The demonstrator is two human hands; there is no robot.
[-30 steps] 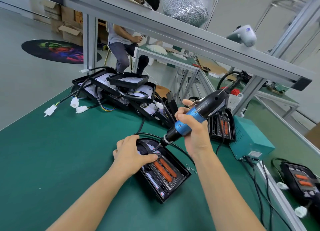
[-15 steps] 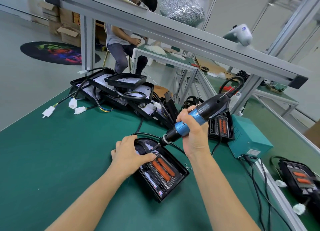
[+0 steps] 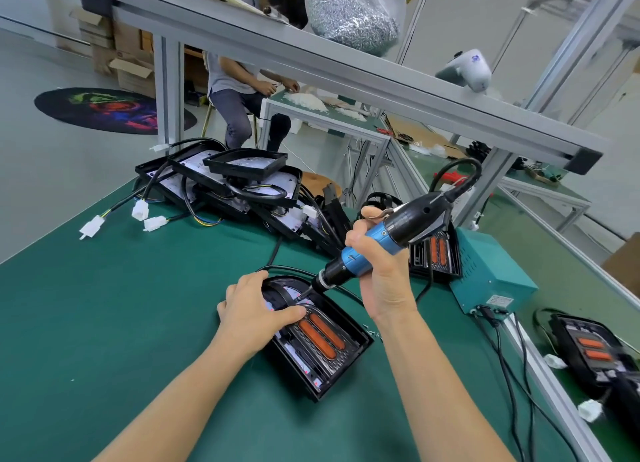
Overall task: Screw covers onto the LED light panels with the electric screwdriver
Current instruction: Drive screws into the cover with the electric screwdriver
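Observation:
A black LED light panel [image 3: 322, 350] with two orange strips lies on the green mat in front of me. My left hand [image 3: 254, 305] rests on its far left part, fingers over the rim and thumb lying across the cover. My right hand [image 3: 381, 264] grips the blue and black electric screwdriver [image 3: 381, 236], tilted down to the left. Its bit touches the panel's cover just above my left thumb. The screw under the bit is too small to see.
A pile of black panels with cables and white connectors [image 3: 225, 188] lies at the back. A teal power box [image 3: 491, 274] stands right of my hand, another panel [image 3: 436, 253] beside it. A further panel [image 3: 595, 354] lies far right. A person sits behind.
Both hands and the screwdriver keep the same pose on the panel. Only the camera has shifted slightly.

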